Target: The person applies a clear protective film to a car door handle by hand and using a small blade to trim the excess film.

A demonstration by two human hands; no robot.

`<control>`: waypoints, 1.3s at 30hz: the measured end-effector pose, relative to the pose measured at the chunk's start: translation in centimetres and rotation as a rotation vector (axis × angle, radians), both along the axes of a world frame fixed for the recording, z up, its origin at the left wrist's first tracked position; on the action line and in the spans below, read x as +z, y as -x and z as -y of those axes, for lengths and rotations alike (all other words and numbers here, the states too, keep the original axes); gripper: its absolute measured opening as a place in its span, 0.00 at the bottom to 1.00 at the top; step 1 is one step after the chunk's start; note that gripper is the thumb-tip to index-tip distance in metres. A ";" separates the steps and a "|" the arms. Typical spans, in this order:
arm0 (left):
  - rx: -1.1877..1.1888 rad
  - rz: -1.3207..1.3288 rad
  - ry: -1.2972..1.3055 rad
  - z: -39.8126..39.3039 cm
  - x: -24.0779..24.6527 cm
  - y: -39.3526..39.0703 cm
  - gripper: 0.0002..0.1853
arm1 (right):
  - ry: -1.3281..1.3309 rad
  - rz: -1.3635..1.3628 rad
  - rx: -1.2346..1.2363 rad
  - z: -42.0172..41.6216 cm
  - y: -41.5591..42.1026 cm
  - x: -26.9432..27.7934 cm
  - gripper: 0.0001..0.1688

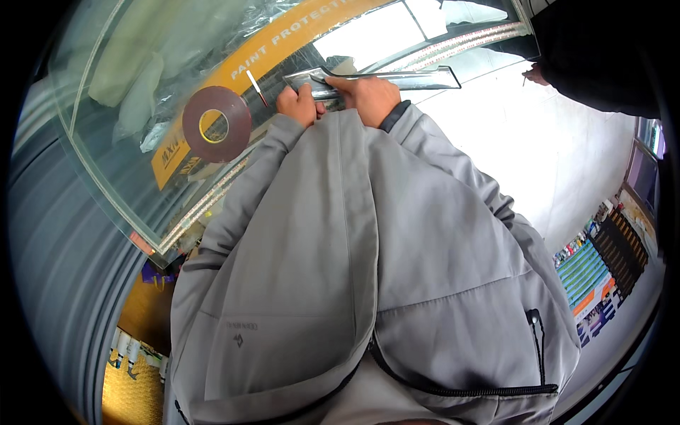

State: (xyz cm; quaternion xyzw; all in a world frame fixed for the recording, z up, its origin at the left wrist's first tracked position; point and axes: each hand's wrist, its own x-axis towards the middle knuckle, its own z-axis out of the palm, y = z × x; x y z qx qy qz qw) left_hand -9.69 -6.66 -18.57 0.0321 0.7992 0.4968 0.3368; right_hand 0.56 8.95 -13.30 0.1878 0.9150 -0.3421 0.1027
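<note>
A long, shiny chrome trim piece [419, 79] with a dark edge lies across both hands above a glass counter. My left hand [298, 106] grips its wider left end, thumb on top. My right hand [376, 98] rests on the piece just to the right, its index finger extended along the surface towards the left thumb. The trim's narrower end points right, past my right hand. Left of my left hand is a large roll of dark red tape [191, 125] with a yellow core. Between roll and hand lies a slim white stick [253, 81] with a dark reddish end.
The glass-topped counter [79, 106] holds clear plastic material [138, 95] and a yellow printed strip [297, 32]. At the upper right stands a person in dark clothing [600, 58], one hand [537, 75] showing. Grey ribbed shutter [48, 212] is at left; stocked racks [589, 276] are lower right.
</note>
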 end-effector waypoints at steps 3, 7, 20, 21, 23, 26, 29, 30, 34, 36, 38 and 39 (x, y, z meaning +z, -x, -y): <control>0.030 0.046 -0.013 0.1 0.3 -0.1 0.19 | -0.037 0.010 -0.037 0.1 -0.4 -0.6 0.23; -0.053 0.043 -0.036 0.3 0.3 -0.2 0.19 | -0.063 -0.023 -0.092 0.2 -1.0 -0.6 0.21; 0.147 0.285 -0.089 0.0 0.2 0.1 0.20 | -0.044 -0.068 -0.008 0.1 -0.3 -0.1 0.26; 0.141 0.277 -0.094 -0.2 0.1 0.3 0.20 | -0.042 -0.161 -0.020 0.0 0.3 -0.1 0.27; 0.126 0.257 -0.107 0.1 0.2 0.0 0.21 | -0.049 -0.039 0.021 0.4 0.8 0.3 0.26; -0.047 0.014 -0.103 2.5 -3.9 -0.8 0.21 | -0.100 0.158 0.068 0.5 0.7 -0.5 0.22; -0.066 0.076 -0.104 2.7 -1.6 -1.6 0.19 | -0.131 0.058 -0.011 1.7 -1.9 -1.3 0.24; -0.040 0.038 -0.054 3.6 -1.6 -2.7 0.19 | -0.076 0.110 -0.026 2.5 -2.4 0.3 0.26; -0.119 -0.052 -0.068 3.7 -0.8 -2.5 0.18 | -0.033 -0.060 0.060 2.4 -2.2 0.6 0.32; 0.012 0.065 -0.065 3.2 0.1 -2.8 0.21 | -0.065 -0.190 0.081 2.8 -2.0 0.3 0.32; 0.005 0.149 -0.153 3.9 -2.4 -2.5 0.22 | -0.103 -0.097 0.056 2.8 -2.2 -0.4 0.31; 0.003 0.196 -0.190 4.3 -2.8 -2.6 0.22 | -0.116 -0.045 0.043 2.9 -2.3 -0.6 0.31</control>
